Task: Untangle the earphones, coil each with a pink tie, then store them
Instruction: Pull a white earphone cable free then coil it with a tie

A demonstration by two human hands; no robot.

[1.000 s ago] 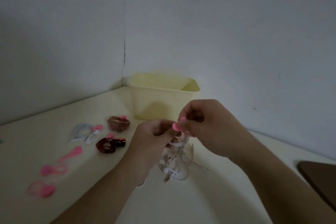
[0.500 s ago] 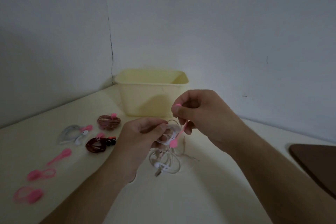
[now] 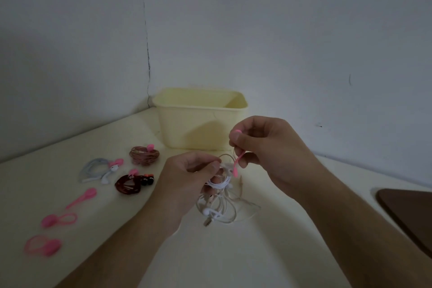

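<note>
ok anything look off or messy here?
Mostly tidy. The white earphones in the left hand hang in loose loops, not yet tied; the right hand pinches a pink tie. Bin stands upright.

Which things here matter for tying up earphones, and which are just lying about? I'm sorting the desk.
Job: white earphones, pink tie in the hands, three tied coils, spare pink ties, yellow bin.
Lying about: brown board at right.

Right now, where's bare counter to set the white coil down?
Free: near edge between the forearms, below the white earphones; also right of the right hand, up to the brown board. Crowded: left side, three tied coils and three loose pink ties before the bin.
</note>
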